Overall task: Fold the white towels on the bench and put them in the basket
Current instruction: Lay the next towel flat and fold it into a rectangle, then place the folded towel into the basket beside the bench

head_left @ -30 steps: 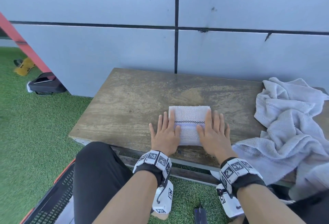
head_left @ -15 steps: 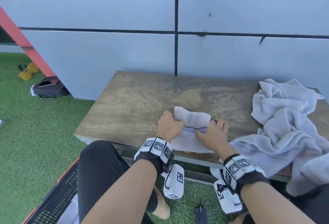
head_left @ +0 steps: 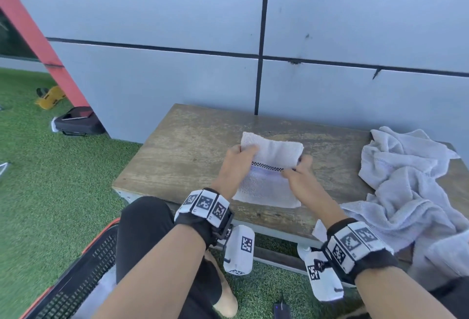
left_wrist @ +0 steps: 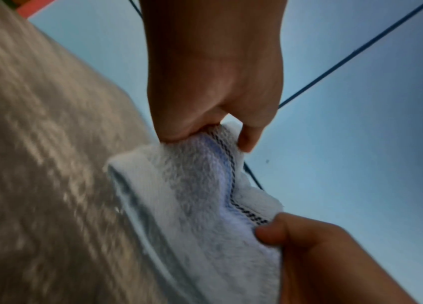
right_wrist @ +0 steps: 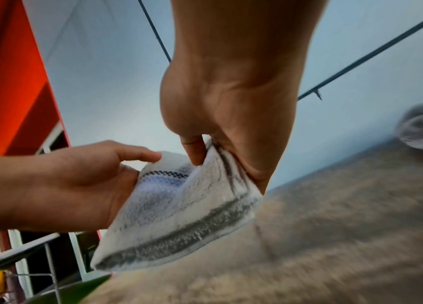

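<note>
A small folded white towel [head_left: 272,156] with a black checkered band hangs just above the wooden bench [head_left: 182,156], its near edge low over the boards. My left hand [head_left: 245,151] pinches its left side and my right hand [head_left: 297,166] pinches its right side at the band. The left wrist view shows the left hand [left_wrist: 228,131] with thumb and fingers closed on the towel [left_wrist: 192,195]. Seen from the right wrist, the right hand [right_wrist: 205,148] grips the other edge of the towel [right_wrist: 179,216]. A black mesh basket [head_left: 76,280] with a red rim stands on the grass by my left knee.
A heap of unfolded white towels [head_left: 411,191] covers the bench's right end and hangs over its front edge. A grey panelled wall rises behind the bench. On the green turf at far left lie a dark bag [head_left: 76,122] and a yellow object [head_left: 49,96].
Both hands went from pressing flat on the towel to pinching its two sides. The towel has come up off the bench and sags between them.
</note>
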The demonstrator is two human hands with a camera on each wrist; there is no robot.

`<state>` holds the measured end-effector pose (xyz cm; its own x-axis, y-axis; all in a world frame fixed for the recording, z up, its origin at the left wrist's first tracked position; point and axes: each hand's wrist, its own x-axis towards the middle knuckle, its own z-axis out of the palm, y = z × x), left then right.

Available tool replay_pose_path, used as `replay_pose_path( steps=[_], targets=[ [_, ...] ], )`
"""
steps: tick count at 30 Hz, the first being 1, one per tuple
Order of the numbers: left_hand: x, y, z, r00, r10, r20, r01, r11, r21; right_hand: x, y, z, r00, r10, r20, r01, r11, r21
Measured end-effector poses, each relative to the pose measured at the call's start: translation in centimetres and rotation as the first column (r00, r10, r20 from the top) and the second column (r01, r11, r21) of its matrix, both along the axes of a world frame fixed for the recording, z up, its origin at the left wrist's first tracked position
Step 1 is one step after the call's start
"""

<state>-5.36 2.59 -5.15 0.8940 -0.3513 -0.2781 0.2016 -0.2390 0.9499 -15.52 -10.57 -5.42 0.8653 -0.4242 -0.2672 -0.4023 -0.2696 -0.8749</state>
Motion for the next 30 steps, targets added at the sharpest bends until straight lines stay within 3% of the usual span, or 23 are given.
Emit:
replay_pose_path(
  steps=[4, 7, 11, 13, 16, 20, 23, 26, 30],
  targets=[
    [1.2, 5.0, 2.1, 0.987, -0.106, 0.119, 0.104, 0.994, 0.018, 1.1, 2.2, 3.8, 0.993, 0.067, 0.095, -0.07, 0.997, 0.028],
    [1.6, 10.0, 3.5, 0.98, -0.066, 0.188, 0.076, 0.996, -0.047, 2.6, 5.3, 6.3, 0.978, 0.166, 0.128, -0.167, 0.986, -0.01],
    [1.3, 18.1, 4.5, 0.937, 0.215, 0.274, -0.177, 0.971, -0.159, 5.3, 11.8, 8.1, 0.93, 0.321, 0.18, -0.316, 0.947, -0.059],
    [0.9, 22.9, 4.4, 0.875, 0.378, 0.301, -0.337, 0.924, -0.181, 6.9, 16.0, 8.3, 0.891, 0.391, 0.229, -0.386, 0.92, -0.069],
    [-0.3, 30.2, 2.8, 0.735, 0.609, 0.298, -0.576, 0.792, -0.2, 9.0, 23.2, 7.7, 0.823, 0.513, 0.243, -0.493, 0.858, -0.142],
    [-2.7, 38.7, -1.0, 0.534, 0.824, 0.19, -0.795, 0.565, -0.221, 10.4, 33.1, 4.6, 0.695, 0.695, 0.183, -0.667, 0.719, -0.197],
    [-5.2, 43.4, -5.7, 0.426, 0.902, 0.066, -0.886, 0.431, -0.171, 10.7, 39.8, -0.2, 0.595, 0.797, 0.105, -0.782, 0.604, -0.156],
    [-7.7, 46.6, -11.4, 0.385, 0.923, 0.012, -0.923, 0.385, -0.001, 9.8, 44.2, -6.1, 0.528, 0.849, -0.033, -0.848, 0.524, -0.086],
    [-9.9, 48.0, -19.0, 0.415, 0.903, -0.109, -0.887, 0.428, 0.173, 8.5, 46.9, -14.0, 0.465, 0.848, -0.253, -0.875, 0.485, 0.016]
  ],
)
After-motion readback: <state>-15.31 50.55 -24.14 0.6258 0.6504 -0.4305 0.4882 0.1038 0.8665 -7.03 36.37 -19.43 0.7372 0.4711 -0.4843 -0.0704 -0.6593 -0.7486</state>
